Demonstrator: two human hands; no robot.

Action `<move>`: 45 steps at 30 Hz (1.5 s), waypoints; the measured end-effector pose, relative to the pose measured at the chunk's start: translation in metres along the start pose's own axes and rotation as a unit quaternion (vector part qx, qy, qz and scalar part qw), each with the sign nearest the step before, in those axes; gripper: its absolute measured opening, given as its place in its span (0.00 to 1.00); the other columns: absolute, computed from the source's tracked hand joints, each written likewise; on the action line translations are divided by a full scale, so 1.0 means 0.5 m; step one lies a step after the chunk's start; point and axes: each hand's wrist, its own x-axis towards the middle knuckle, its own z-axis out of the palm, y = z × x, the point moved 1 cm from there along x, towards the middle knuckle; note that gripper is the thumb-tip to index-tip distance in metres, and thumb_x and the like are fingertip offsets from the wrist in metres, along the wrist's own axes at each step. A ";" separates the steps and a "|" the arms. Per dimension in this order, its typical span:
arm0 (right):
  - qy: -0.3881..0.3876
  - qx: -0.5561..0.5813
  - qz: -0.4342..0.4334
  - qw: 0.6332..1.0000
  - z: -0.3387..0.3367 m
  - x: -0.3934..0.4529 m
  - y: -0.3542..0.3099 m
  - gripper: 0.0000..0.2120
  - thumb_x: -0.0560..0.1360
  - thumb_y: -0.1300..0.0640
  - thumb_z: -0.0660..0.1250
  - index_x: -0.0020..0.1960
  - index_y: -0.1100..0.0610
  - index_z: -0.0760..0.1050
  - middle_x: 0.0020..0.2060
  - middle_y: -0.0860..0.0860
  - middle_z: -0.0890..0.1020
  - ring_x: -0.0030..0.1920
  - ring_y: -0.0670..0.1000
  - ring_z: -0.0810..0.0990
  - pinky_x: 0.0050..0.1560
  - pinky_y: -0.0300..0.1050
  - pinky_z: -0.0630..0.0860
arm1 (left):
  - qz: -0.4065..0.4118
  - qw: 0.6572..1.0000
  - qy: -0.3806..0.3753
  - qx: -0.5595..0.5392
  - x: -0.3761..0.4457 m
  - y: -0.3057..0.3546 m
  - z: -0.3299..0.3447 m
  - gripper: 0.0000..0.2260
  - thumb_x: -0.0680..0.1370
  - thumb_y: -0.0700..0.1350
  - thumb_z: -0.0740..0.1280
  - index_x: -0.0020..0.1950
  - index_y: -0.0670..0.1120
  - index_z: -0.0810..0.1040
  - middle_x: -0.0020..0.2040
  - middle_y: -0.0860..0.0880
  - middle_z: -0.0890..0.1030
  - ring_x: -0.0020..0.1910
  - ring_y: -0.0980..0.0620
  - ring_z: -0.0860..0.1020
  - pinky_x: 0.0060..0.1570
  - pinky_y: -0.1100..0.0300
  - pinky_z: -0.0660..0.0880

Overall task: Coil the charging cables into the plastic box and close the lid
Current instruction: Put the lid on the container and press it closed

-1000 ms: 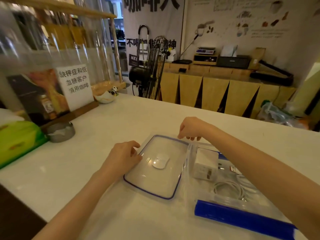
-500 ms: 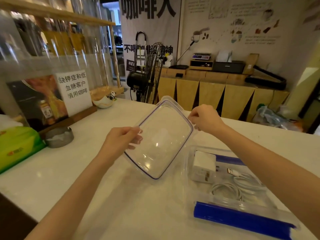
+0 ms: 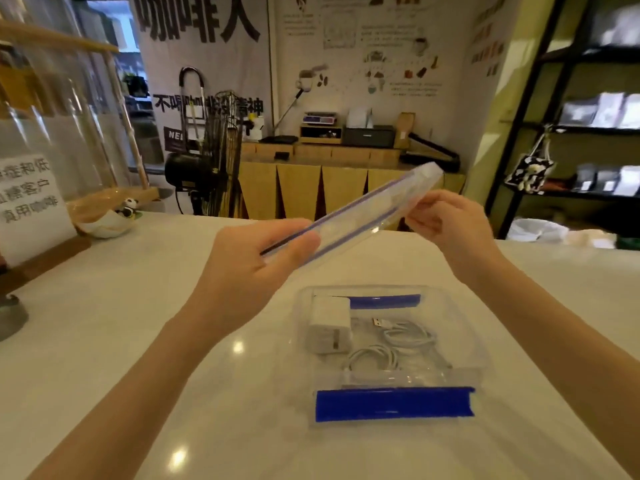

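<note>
Though blurred, lid [image 3: 363, 216] seemingly above box [image 3: 394, 405]

One lid [image 3: 360, 216], one box [image 3: 481, 362], two cables [image 3: 372, 358], one charger [image 3: 329, 327].

White counter [image 3: 145, 334] carries the open plastic box [image 3: 479, 355]; a sign stand [image 3: 41, 251].

One view only — head-worn, wide-angle, looking forward and down across the white counter [image 3: 104, 341], close over it, the back wall [image 3: 381, 46] far behind.
</note>
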 end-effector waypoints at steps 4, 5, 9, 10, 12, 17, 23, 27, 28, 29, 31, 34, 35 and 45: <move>0.009 0.016 0.017 1.000 -0.075 -0.051 0.016 0.10 0.76 0.61 0.59 0.44 0.53 0.78 0.42 0.49 0.82 0.47 0.48 0.80 0.48 0.40 0.76 | 0.076 0.990 -0.067 0.095 -0.019 0.010 0.063 0.19 0.71 0.59 0.61 0.60 0.55 0.72 0.53 0.61 0.77 0.54 0.67 0.73 0.47 0.73 0.73; 0.015 0.011 0.019 1.000 -0.088 -0.067 0.021 0.09 0.76 0.59 0.59 0.43 0.52 0.78 0.40 0.47 0.82 0.44 0.44 0.80 0.43 0.36 0.76 | 0.103 0.982 -0.089 0.129 -0.028 0.010 0.079 0.20 0.72 0.59 0.60 0.60 0.52 0.74 0.54 0.58 0.79 0.56 0.64 0.74 0.51 0.68 0.74; 0.001 -0.118 -0.027 0.993 -0.127 -0.111 0.056 0.09 0.76 0.58 0.60 0.52 0.54 0.77 0.42 0.44 0.80 0.40 0.33 0.78 0.36 0.27 0.74 | 0.144 0.962 -0.155 0.174 -0.062 -0.002 0.118 0.21 0.75 0.59 0.55 0.57 0.48 0.78 0.55 0.52 0.82 0.56 0.58 0.77 0.56 0.65 0.71; -0.003 -0.118 -0.017 0.993 -0.132 -0.120 0.067 0.10 0.75 0.58 0.61 0.54 0.55 0.77 0.45 0.45 0.80 0.44 0.37 0.79 0.37 0.29 0.75 | 0.141 0.962 -0.163 0.167 -0.067 -0.007 0.121 0.22 0.75 0.60 0.55 0.57 0.48 0.78 0.55 0.53 0.82 0.56 0.59 0.77 0.56 0.67 0.70; 0.001 -0.110 0.011 0.994 -0.136 -0.133 0.087 0.10 0.74 0.58 0.63 0.55 0.54 0.76 0.48 0.46 0.81 0.47 0.44 0.79 0.39 0.34 0.77 | 0.137 0.963 -0.172 0.155 -0.078 -0.015 0.125 0.21 0.75 0.60 0.56 0.57 0.48 0.78 0.55 0.54 0.81 0.57 0.60 0.75 0.58 0.69 0.67; -0.018 -0.112 0.035 0.993 -0.125 -0.147 0.112 0.11 0.74 0.59 0.63 0.56 0.56 0.76 0.47 0.46 0.81 0.43 0.41 0.81 0.35 0.32 0.78 | 0.130 0.962 -0.178 0.163 -0.106 -0.030 0.135 0.20 0.73 0.59 0.59 0.56 0.49 0.79 0.55 0.55 0.82 0.56 0.60 0.76 0.58 0.68 0.68; 0.000 -0.128 0.033 0.991 -0.125 -0.153 0.117 0.10 0.75 0.58 0.63 0.55 0.54 0.76 0.48 0.46 0.80 0.46 0.46 0.79 0.35 0.33 0.78 | 0.103 0.973 -0.174 0.115 -0.105 -0.044 0.136 0.20 0.72 0.59 0.62 0.58 0.49 0.78 0.56 0.56 0.80 0.58 0.61 0.74 0.58 0.66 0.70; 0.006 -0.145 0.027 0.989 -0.132 -0.162 0.117 0.09 0.75 0.59 0.62 0.54 0.53 0.76 0.45 0.43 0.79 0.44 0.43 0.78 0.33 0.29 0.77 | 0.105 0.976 -0.166 0.092 -0.105 -0.050 0.138 0.21 0.71 0.58 0.63 0.59 0.48 0.77 0.57 0.58 0.77 0.59 0.62 0.72 0.60 0.66 0.68; 0.005 -0.148 0.025 0.989 -0.133 -0.163 0.116 0.09 0.75 0.59 0.62 0.53 0.53 0.76 0.44 0.43 0.79 0.43 0.43 0.78 0.32 0.28 0.76 | 0.106 0.976 -0.167 0.092 -0.106 -0.049 0.138 0.22 0.71 0.58 0.63 0.59 0.48 0.77 0.57 0.59 0.76 0.60 0.62 0.72 0.60 0.66 0.68; 0.004 -0.152 0.023 0.988 -0.133 -0.164 0.116 0.08 0.75 0.59 0.62 0.53 0.52 0.76 0.44 0.42 0.79 0.43 0.42 0.78 0.32 0.28 0.76 | 0.107 0.976 -0.168 0.091 -0.107 -0.049 0.138 0.22 0.71 0.59 0.62 0.59 0.48 0.76 0.57 0.59 0.76 0.60 0.63 0.71 0.60 0.67 0.68; 0.001 -0.159 0.025 0.987 -0.133 -0.166 0.114 0.08 0.75 0.58 0.62 0.52 0.50 0.75 0.43 0.40 0.78 0.42 0.42 0.77 0.31 0.27 0.75 | 0.106 0.975 -0.176 0.089 -0.112 -0.046 0.139 0.23 0.72 0.62 0.60 0.59 0.49 0.77 0.58 0.60 0.76 0.60 0.64 0.71 0.60 0.71 0.66; -0.005 -0.175 0.023 0.984 -0.131 -0.171 0.113 0.08 0.75 0.58 0.62 0.51 0.48 0.74 0.42 0.38 0.77 0.42 0.40 0.77 0.31 0.27 0.75 | 0.101 0.975 -0.178 0.090 -0.120 -0.044 0.142 0.25 0.73 0.64 0.56 0.59 0.49 0.77 0.57 0.60 0.75 0.60 0.65 0.69 0.60 0.75 0.63; -0.005 -0.180 0.025 0.983 -0.130 -0.171 0.114 0.08 0.75 0.57 0.62 0.52 0.49 0.75 0.43 0.38 0.77 0.42 0.40 0.77 0.31 0.27 0.74 | 0.097 0.975 -0.177 0.087 -0.120 -0.045 0.142 0.25 0.73 0.64 0.56 0.59 0.49 0.77 0.57 0.60 0.76 0.60 0.65 0.70 0.60 0.74 0.64; 0.003 -0.332 -0.011 0.943 -0.121 -0.191 0.104 0.12 0.76 0.56 0.61 0.58 0.53 0.74 0.55 0.48 0.78 0.50 0.44 0.76 0.46 0.33 0.73 | 0.068 0.978 -0.193 0.028 -0.108 -0.068 0.118 0.24 0.69 0.62 0.63 0.59 0.50 0.77 0.57 0.60 0.77 0.60 0.71 0.70 0.55 0.78 0.67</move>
